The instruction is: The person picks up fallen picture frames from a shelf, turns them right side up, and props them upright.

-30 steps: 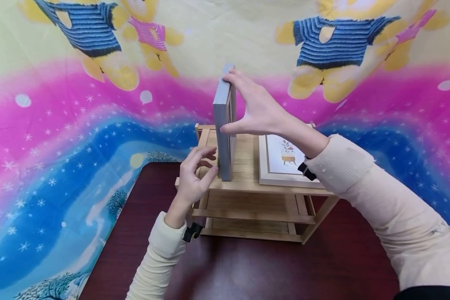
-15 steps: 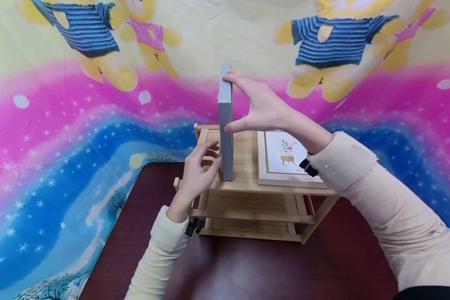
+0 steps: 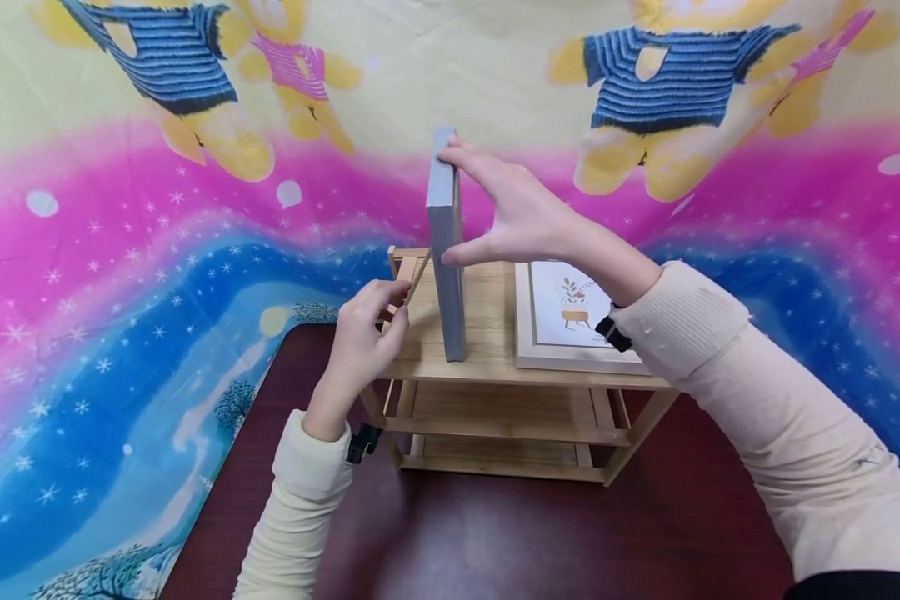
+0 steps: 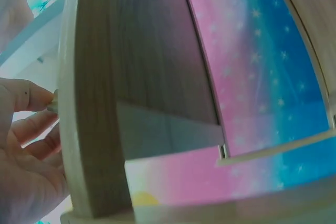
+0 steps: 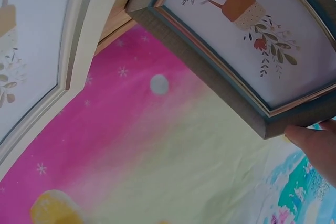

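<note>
- Right hand (image 3: 521,217) grips the gray frame (image 3: 450,292) from its right side, thumb on the near edge, fingertips at the top
- Left hand (image 3: 367,333), apart from the right one, pinches between thumb and fingers the end of a thin strip (image 3: 418,281), which slants up to the left side of the gray frame
- The gray frame stands upright, seen almost edge-on from the head, left of the middle on top of a wooden rack (image 3: 491,325)
- Its picture (image 5: 252,19) faces right and shows an orange pot on legs, with leafy sprigs and a red flower
- To the right on the rack's top, well apart from the gray frame, a white frame (image 3: 570,360) lies face up with a similar plant picture, partly hidden by the right arm
- Below its top, the rack has two lower shelves; it stands on a dark red surface (image 3: 495,533)
- Cream sleeves (image 3: 757,400) cover both arms
- Behind hangs a cloth (image 3: 345,192) with bears, snowflakes and bands of yellow, pink and blue
</note>
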Tool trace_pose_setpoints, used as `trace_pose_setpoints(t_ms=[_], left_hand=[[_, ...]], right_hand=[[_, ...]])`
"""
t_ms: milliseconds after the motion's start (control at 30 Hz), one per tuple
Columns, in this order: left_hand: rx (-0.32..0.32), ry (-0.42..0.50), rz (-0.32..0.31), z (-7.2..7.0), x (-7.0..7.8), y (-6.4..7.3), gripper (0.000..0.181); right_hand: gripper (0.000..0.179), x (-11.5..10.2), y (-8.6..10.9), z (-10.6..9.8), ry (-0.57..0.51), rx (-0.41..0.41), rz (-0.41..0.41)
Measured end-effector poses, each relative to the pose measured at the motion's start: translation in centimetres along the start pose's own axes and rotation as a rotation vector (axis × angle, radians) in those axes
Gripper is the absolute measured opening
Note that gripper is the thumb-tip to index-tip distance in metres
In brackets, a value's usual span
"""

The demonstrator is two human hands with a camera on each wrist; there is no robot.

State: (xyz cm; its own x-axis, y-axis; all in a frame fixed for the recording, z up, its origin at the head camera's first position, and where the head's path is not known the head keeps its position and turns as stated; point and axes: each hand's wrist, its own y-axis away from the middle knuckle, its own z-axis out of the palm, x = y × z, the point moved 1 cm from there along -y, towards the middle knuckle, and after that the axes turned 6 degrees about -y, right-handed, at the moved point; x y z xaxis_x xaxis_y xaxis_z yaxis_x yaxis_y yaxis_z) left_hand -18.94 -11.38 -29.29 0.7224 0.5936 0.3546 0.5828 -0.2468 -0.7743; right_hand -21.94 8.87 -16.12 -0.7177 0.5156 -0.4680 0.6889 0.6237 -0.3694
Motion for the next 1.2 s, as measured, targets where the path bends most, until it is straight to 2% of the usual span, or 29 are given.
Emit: trace_pose_setpoints(t_ms=[233, 667, 933, 1033, 1200], left_hand=[[-0.05, -0.049, 0.009, -0.4, -0.4, 0.2, 0.023], [-0.026, -0.009, 0.026, -0.3, -1.7, 0.3, 0.023], [-0.001, 0.034, -0.019, 0.0, -2.3, 0.6, 0.033], [0.04, -0.007, 0.001, 0.0, -2.4, 0.7, 0.035], [0.095, -0.193, 0.037, -0.1, -2.2, 0.8, 0.041]], right_hand=[[0.093, -0.5, -1.0, 0.0, 0.035, -0.046, -0.04], [0.093, -1.3, -2.5, -0.5, 0.111, -0.162, -0.046], [0.097, -1.3, -3.1, -0.2, 0.149, -0.179, -0.037], [0.097, -1.2, -3.2, 0.0, 0.152, -0.168, -0.05], [0.097, -1.2, -3.4, 0.3, 0.171, -0.149, -0.056]])
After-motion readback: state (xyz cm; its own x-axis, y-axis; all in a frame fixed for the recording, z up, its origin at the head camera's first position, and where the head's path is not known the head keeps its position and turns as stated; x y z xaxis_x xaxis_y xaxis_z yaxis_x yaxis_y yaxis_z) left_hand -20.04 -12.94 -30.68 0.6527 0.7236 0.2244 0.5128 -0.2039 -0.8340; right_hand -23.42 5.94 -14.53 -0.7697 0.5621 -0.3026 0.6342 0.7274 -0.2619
